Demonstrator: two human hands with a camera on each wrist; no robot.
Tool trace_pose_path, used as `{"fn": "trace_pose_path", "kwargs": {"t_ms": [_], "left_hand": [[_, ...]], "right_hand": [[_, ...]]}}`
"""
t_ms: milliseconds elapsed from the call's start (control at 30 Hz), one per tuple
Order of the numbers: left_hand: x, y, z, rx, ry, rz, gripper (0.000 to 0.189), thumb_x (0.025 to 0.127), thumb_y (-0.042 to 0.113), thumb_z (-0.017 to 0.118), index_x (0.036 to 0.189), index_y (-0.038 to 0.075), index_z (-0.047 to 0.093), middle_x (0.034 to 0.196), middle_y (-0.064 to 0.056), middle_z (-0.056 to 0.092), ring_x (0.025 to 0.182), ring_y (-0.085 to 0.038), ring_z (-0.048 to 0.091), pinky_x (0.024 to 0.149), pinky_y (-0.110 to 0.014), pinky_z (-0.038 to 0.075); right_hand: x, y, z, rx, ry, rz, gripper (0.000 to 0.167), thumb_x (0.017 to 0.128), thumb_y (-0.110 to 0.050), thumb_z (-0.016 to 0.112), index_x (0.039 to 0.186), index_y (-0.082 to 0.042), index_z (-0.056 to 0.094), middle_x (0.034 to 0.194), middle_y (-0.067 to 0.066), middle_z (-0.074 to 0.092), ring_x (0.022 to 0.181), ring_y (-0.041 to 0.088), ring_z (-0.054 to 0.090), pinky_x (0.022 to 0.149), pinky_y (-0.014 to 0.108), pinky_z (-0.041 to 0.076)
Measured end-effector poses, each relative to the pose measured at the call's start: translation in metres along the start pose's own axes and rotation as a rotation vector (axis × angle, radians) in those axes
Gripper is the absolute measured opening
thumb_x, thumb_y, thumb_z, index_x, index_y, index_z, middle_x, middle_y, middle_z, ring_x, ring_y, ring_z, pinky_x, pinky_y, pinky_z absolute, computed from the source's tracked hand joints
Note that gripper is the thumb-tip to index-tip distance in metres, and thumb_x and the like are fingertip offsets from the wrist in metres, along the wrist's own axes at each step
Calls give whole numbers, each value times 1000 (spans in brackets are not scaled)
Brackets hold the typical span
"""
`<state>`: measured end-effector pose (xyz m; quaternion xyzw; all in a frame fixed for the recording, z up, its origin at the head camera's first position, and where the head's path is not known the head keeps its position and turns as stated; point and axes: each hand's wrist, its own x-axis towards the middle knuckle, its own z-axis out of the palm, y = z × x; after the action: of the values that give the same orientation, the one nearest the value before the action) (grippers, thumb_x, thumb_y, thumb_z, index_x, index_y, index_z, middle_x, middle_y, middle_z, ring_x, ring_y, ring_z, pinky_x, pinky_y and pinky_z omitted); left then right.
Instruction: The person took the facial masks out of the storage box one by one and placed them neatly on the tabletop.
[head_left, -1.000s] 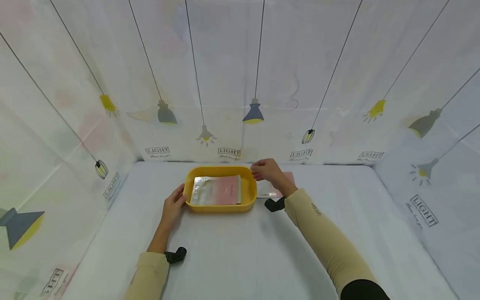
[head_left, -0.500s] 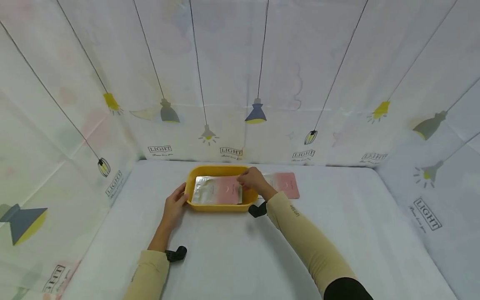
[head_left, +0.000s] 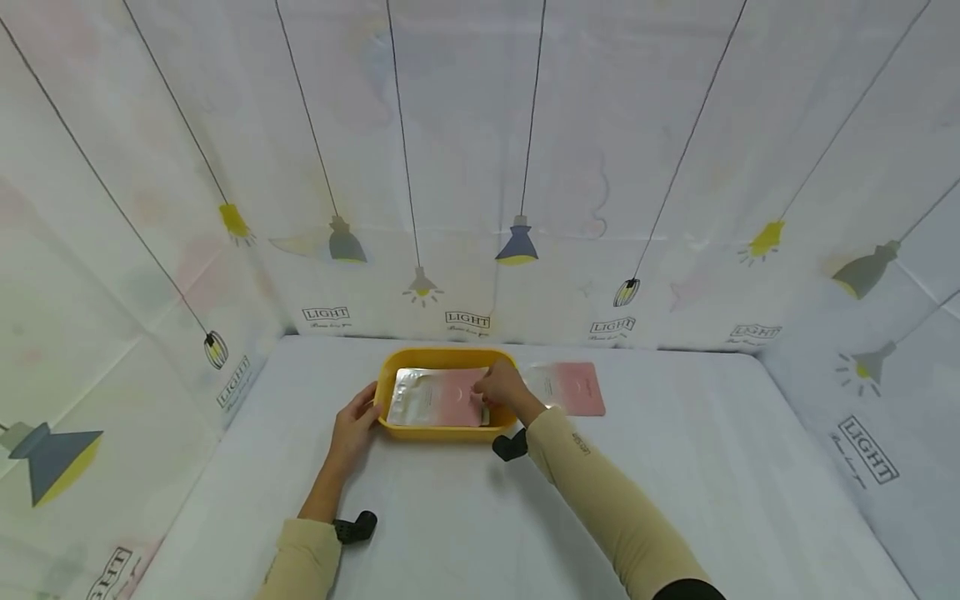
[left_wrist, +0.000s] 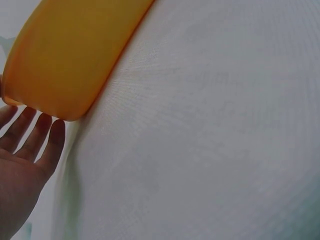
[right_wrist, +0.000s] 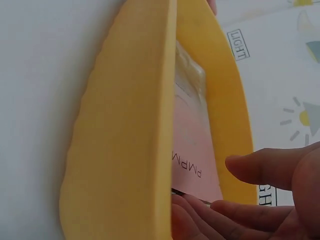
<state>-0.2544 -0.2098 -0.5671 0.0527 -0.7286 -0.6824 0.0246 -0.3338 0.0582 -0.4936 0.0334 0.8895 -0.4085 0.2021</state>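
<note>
A yellow tray point(head_left: 442, 434) stands on the white table in the head view. In it lies a pink and silver sachet point(head_left: 435, 397), with another edge showing beneath its right end. My left hand point(head_left: 352, 427) touches the tray's left end; the left wrist view shows its fairly straight fingers point(left_wrist: 52, 145) against the outer wall. My right hand point(head_left: 504, 387) reaches in over the right end. In the right wrist view its fingers point(right_wrist: 250, 215) lie by the sachet's edge, the thumb held apart above them; the tray wall hides part of the fingers.
Another pink and silver sachet point(head_left: 577, 388) lies flat on the table, just right of the tray. The white table point(head_left: 442, 517) meets a curtain point(head_left: 682, 292) printed with hanging lamps at its back edge.
My right hand has moved left and down from above the tray's right rim to the sachet's right end. The loose sachet has come into fuller view. My left hand stays at the tray.
</note>
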Motion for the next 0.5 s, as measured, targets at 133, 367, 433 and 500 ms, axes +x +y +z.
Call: {"fn": "trace_pose_path", "kwargs": {"t_ms": [133, 367, 433, 500], "left_hand": [[2, -2, -1, -18, 7, 17, 49, 98, 7, 52, 146, 5, 42, 149, -19, 45, 131, -35, 48, 84, -8, 49], [-1, -3, 0, 20, 4, 32, 49, 99, 9, 52, 147, 4, 41, 149, -21, 44, 130, -35, 49, 84, -9, 50], [-1, -3, 2, 21, 12, 40, 49, 99, 9, 52, 147, 3, 41, 148, -22, 45, 130, -36, 50, 83, -9, 49], [-2, -2, 2, 15, 22, 42, 49, 99, 8, 52, 146, 3, 41, 147, -22, 46, 129, -35, 50, 82, -9, 50]], "right_hand": [[-1, -2, 5, 56, 29, -1, 18, 86, -15, 71, 91, 2, 67, 77, 10, 62, 68, 25, 62, 63, 31, 56], [0, 1, 13, 139, 108, 23, 11, 85, -10, 68, 84, 1, 66, 71, 7, 58, 63, 20, 59, 58, 27, 54], [0, 2, 16, 208, 119, 18, 9, 84, -7, 67, 85, 2, 67, 71, 6, 59, 62, 20, 60, 57, 25, 54], [0, 2, 19, 284, 119, 12, 9, 83, -4, 66, 86, 3, 68, 71, 6, 60, 62, 18, 60, 56, 24, 54]]}}
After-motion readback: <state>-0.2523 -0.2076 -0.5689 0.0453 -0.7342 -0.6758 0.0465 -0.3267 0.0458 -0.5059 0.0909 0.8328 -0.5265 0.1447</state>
